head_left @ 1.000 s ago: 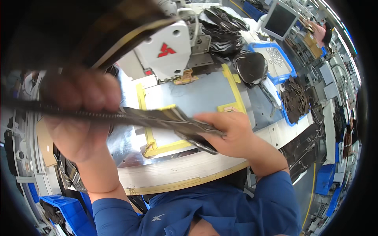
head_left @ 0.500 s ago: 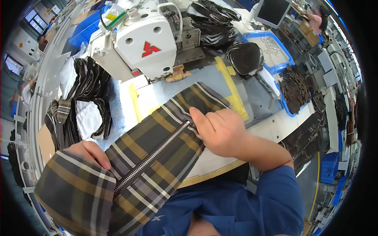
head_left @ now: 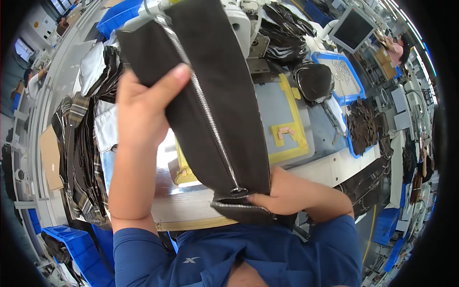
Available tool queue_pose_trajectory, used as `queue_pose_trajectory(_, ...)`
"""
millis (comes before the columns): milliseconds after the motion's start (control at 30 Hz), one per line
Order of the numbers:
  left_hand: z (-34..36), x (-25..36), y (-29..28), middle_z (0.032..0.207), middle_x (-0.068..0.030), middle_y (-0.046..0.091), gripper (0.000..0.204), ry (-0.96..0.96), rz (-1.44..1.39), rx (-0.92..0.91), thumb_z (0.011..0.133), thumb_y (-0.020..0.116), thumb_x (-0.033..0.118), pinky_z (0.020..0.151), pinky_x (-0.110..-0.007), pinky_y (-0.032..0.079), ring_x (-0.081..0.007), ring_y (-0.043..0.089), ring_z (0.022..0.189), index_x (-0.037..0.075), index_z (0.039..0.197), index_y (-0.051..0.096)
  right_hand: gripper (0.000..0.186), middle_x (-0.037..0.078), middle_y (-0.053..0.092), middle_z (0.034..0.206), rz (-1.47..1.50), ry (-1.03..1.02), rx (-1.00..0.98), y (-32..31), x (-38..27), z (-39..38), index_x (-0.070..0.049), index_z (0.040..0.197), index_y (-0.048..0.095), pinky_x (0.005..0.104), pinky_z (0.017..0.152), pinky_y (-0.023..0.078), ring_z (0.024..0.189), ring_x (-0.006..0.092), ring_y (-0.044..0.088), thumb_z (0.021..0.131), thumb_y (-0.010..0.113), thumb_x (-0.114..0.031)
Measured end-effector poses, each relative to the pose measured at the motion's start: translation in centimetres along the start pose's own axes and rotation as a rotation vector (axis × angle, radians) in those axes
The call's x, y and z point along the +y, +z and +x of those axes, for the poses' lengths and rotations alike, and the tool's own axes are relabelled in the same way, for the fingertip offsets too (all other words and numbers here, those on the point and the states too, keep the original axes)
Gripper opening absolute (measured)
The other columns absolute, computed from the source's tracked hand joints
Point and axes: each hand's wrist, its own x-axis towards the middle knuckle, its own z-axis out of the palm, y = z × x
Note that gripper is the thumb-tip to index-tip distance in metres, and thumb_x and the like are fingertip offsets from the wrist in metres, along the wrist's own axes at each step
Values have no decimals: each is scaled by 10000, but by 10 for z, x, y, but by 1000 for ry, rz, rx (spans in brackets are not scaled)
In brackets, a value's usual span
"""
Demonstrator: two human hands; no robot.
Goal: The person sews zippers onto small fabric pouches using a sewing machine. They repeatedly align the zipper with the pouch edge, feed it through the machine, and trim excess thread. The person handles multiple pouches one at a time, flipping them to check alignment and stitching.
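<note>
Above tabletop [head_left: 191, 206], dk brn fabric pc [head_left: 234, 95], slvr zip [head_left: 206, 106]

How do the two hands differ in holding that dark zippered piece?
The left hand grips the dark zippered piece by its left edge, toward the far end; the right hand holds the right edge at the near end. The left hand's thumb points toward the long zipper, while the right hand's lies by the short zipper. Both hold the same piece.

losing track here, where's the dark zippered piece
In the head view, the dark zippered piece is near centre, held between left hand and right hand, partly covering the white machine.
</note>
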Motion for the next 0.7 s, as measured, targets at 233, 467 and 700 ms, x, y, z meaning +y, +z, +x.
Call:
queue_pose_trajectory(233,-21,-60,3,1095,-90,789,260,-362,73,-229,972,769,11,871,-314,598,-140,735,964,-41,1224,736,369,80,756,1236,497,22,277,-29,37,43,-4,1274,732,366,981,576,1119,155,697,1008,772,-256)
queue_pose_trajectory(467,-21,-46,4,1055,-48,789,268,-240,220,-285,934,812,43,852,-305,577,-108,704,943,-22,1187,754,269,50,788,1126,439,-248,522,-79,9,94,8,1233,740,288,861,582,983,80,701,1012,773,-143)
queue_pose_trajectory(700,-28,-49,8,1044,-42,793,252,-145,189,-165,938,843,107,853,-295,567,-108,692,935,-16,1150,784,212,52,791,1077,468,-386,520,-63,11,92,12,1193,758,264,829,564,949,63,681,1010,765,-95)
